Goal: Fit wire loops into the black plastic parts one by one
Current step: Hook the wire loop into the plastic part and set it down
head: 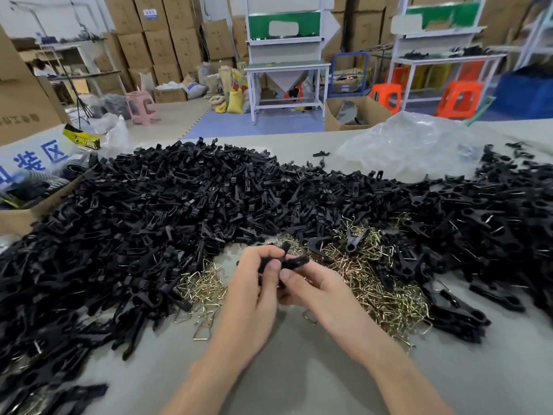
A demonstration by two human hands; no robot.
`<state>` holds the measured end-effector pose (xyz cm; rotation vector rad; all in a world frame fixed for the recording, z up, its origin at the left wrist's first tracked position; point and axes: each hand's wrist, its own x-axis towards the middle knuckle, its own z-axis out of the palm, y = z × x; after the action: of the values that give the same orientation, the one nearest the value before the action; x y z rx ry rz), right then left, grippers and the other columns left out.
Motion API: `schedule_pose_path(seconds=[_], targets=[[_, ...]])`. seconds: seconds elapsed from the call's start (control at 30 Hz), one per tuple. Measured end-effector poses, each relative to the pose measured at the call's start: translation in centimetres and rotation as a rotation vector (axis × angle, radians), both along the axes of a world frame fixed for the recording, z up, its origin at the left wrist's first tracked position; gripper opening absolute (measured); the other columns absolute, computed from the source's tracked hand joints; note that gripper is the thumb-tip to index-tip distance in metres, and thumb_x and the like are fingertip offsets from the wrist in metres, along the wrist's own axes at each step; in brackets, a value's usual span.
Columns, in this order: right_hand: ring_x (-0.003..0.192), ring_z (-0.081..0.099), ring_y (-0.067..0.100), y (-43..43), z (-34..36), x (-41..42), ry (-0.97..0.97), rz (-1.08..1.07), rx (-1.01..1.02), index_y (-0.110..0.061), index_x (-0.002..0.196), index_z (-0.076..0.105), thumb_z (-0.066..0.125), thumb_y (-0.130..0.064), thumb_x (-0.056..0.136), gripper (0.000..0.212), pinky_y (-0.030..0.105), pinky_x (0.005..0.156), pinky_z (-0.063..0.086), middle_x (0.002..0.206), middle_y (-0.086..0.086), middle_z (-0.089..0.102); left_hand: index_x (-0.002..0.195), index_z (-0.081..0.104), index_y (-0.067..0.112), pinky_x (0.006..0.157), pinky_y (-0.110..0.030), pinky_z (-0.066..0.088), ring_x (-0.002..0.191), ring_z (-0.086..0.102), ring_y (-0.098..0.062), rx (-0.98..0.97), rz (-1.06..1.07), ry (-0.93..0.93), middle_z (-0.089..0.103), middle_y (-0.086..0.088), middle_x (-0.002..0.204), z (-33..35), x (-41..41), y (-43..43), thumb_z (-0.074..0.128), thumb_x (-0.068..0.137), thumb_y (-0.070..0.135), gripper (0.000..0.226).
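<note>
- Two grips share one black plastic part (296, 261): left hand (254, 292) and right hand (314, 286) pinch it, probably steadying it for fitting.
- Wire loops (377, 292) lie beside that part, handy.

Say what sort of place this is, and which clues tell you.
Probably a small factory or assembly workshop: a huge heap of identical black plastic parts beside loose wire loops on the table, stacked cardboard boxes behind, and white-framed workbenches.

Left hand (254, 283) and right hand (314, 286) gripping black plastic part (294, 262), wire loops (380, 292), grey table (299, 369)
</note>
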<state>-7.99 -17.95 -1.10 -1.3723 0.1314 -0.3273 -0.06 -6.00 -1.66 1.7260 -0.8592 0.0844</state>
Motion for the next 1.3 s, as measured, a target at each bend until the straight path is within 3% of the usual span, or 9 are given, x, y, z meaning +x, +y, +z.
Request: schedule_pose_path(seconds=[0.27,0.53,0.67,0.73,0.8,0.87,0.93,1.07,1.3], targets=[[0.093,0.075,0.016,-0.1,0.0,0.1,0.015,-0.091,-0.025,-0.032,0.111,0.074,0.059,-0.026,0.102,0.019,0.029,0.074,0.060,0.106,0.000,0.077,0.112,0.054,0.041,0.082,-0.011,0.045,0.104,0.062,-0.011,0.061,-0.068,-0.079,0.063,0.016,0.108,0.1,0.0,0.2,0.043,0.104,0.028,0.019],[0.098,0.075,0.023,-0.1,-0.1,0.3,0.060,-0.121,0.040,-0.032,0.108,0.075,0.062,-0.038,0.097,0.017,0.036,0.078,0.062,0.109,0.003,0.077,0.128,0.048,0.044,0.086,-0.019,0.048,0.105,0.062,-0.012,0.048,-0.068,-0.066,0.059,0.019,0.110,0.0,-0.1,0.6,0.041,0.106,0.030,0.027],[0.093,0.074,0.026,-0.7,-0.2,0.2,0.030,-0.187,0.226,-0.010,0.102,0.073,0.072,-0.041,0.088,0.034,0.034,0.071,0.061,0.105,0.010,0.076,0.132,0.050,0.031,0.082,-0.013,0.042,0.095,0.057,-0.008,0.063,0.122,-0.166,0.054,0.012,0.108,0.4,1.4,1.5,0.040,0.104,0.030,0.030],[0.090,0.073,0.027,-1.1,0.0,0.1,0.017,-0.174,0.308,-0.006,0.103,0.070,0.073,-0.040,0.083,0.039,0.032,0.071,0.060,0.104,0.013,0.075,0.136,0.053,0.023,0.095,-0.024,0.044,0.108,0.053,-0.008,0.183,0.377,-0.236,0.052,0.001,0.122,0.8,2.9,2.5,0.046,0.102,0.025,0.035],[0.090,0.072,0.026,-1.3,0.1,0.2,0.013,-0.147,0.346,-0.003,0.106,0.068,0.076,-0.040,0.082,0.045,0.031,0.072,0.059,0.104,0.014,0.074,0.137,0.056,0.017,0.110,-0.041,0.035,0.130,0.041,-0.027,0.307,0.587,-0.312,0.045,-0.013,0.141,1.2,3.8,3.5,0.051,0.101,0.024,0.037],[0.090,0.072,0.025,-1.2,0.0,0.3,0.004,-0.122,0.349,-0.004,0.105,0.071,0.079,-0.040,0.082,0.043,0.031,0.073,0.059,0.105,0.014,0.074,0.135,0.057,0.019,0.110,-0.023,0.032,0.127,0.044,-0.016,0.260,0.463,-0.281,0.053,-0.002,0.136,1.3,3.5,3.9,0.047,0.102,0.031,0.036],[0.090,0.072,0.022,-0.9,0.0,0.5,-0.003,-0.095,0.300,-0.011,0.100,0.077,0.078,-0.041,0.079,0.037,0.030,0.074,0.059,0.105,0.011,0.075,0.128,0.060,0.030,0.093,-0.006,0.037,0.110,0.055,0.002,0.166,0.211,-0.096,0.062,0.022,0.116,1.5,2.1,3.5,0.044,0.101,0.041,0.033],[0.095,0.072,0.018,-0.8,0.0,0.2,0.006,-0.037,0.132,-0.022,0.111,0.076,0.070,-0.042,0.091,0.029,0.035,0.084,0.056,0.109,0.006,0.076,0.109,0.065,0.039,0.073,-0.010,0.045,0.090,0.066,-0.001,0.119,-0.064,0.084,0.070,0.023,0.098,1.6,-0.4,1.6,0.050,0.094,0.045,0.022],[0.102,0.073,0.019,-0.6,0.0,0.1,-0.037,-0.054,0.148,-0.027,0.114,0.075,0.066,-0.036,0.092,0.026,0.029,0.086,0.058,0.118,0.005,0.074,0.104,0.069,0.032,0.073,-0.017,0.051,0.083,0.068,-0.005,-0.033,-0.032,0.238,0.074,0.016,0.093,1.2,-1.3,0.6,0.063,0.097,0.025,0.013]])
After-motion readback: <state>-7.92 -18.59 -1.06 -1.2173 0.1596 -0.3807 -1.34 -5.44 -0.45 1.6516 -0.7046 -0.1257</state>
